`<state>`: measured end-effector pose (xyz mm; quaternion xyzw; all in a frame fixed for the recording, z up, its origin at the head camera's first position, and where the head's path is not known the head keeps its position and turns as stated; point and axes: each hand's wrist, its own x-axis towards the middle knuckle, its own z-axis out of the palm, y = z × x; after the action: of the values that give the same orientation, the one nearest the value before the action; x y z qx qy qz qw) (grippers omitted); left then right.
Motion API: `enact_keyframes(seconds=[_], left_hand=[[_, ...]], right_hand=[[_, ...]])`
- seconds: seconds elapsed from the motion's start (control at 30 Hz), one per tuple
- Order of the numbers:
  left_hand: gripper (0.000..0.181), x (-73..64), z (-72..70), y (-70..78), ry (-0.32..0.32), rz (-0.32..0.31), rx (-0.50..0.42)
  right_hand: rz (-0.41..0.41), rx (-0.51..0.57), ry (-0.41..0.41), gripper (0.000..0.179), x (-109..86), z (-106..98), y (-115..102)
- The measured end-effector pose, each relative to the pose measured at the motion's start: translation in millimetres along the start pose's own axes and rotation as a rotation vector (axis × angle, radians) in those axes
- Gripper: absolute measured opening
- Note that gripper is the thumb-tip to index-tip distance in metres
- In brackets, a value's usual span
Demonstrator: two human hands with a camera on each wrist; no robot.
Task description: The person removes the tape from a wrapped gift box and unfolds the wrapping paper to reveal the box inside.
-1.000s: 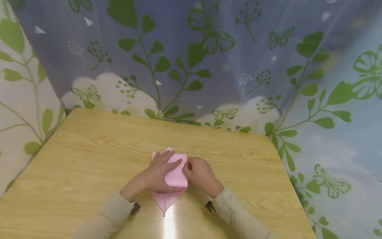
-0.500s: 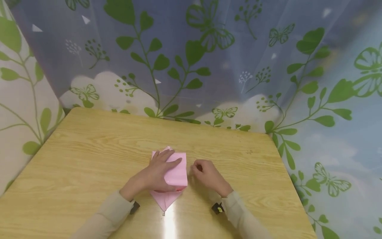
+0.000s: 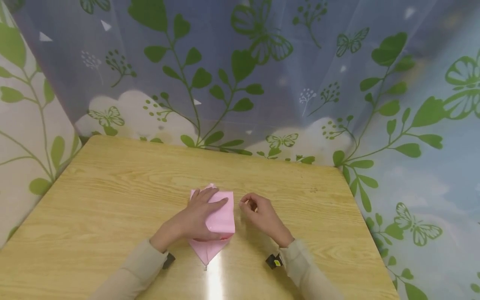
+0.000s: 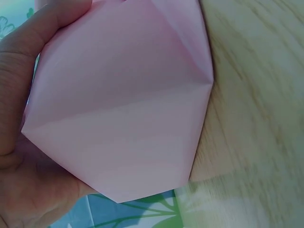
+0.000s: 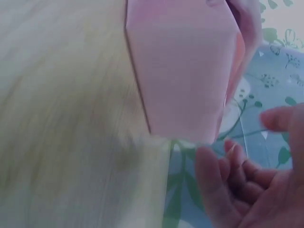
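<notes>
From left, the left hand holds a folded pink paper box on a wood-grain counter, its fingers spread across the top and its thumb hooked along the near side. A pointed flap juts from the box toward the person. At right, just clear of the box's edge, the right hand hangs with fingers loosely bent, thumb parted from them, gripping nothing visible. The folding appears to call for a light, even hold at left, as pressed paper could buckle, and for right fingertips to meet an edge squarely before running along it.
</notes>
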<state>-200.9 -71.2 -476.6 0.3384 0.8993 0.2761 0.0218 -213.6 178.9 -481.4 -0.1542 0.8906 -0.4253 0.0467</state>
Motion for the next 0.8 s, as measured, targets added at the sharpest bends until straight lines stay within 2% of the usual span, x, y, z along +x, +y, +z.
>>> enact_keyframes(seconds=[0.1,0.2,0.33,0.4,0.63,0.8], left_hand=[[0.094,-0.4,-0.2,-0.6,0.020,0.003,-0.007],[0.094,0.0,0.6,-2.3,0.038,0.015,-0.008],[0.096,-1.1,2.3,-7.0,0.065,0.004,-0.023],[0.097,-1.7,2.8,-9.7,0.076,-0.010,-0.037],[0.100,-2.4,1.4,-14.8,0.113,-0.031,-0.080],[0.103,-4.5,0.0,-18.2,0.123,-0.065,-0.121]], right_hand=[[0.017,-0.021,-0.054,0.023,4.3,8,-4],[-0.029,-0.035,-0.094,0.025,7.9,15,-3],[-0.102,-0.002,-0.074,0.019,8.4,17,-1],[-0.103,0.017,-0.067,0.019,7.4,16,-1],[-0.025,0.115,-0.063,0.019,3.8,10,-4],[-0.079,0.127,-0.013,0.008,3.5,10,-7]])
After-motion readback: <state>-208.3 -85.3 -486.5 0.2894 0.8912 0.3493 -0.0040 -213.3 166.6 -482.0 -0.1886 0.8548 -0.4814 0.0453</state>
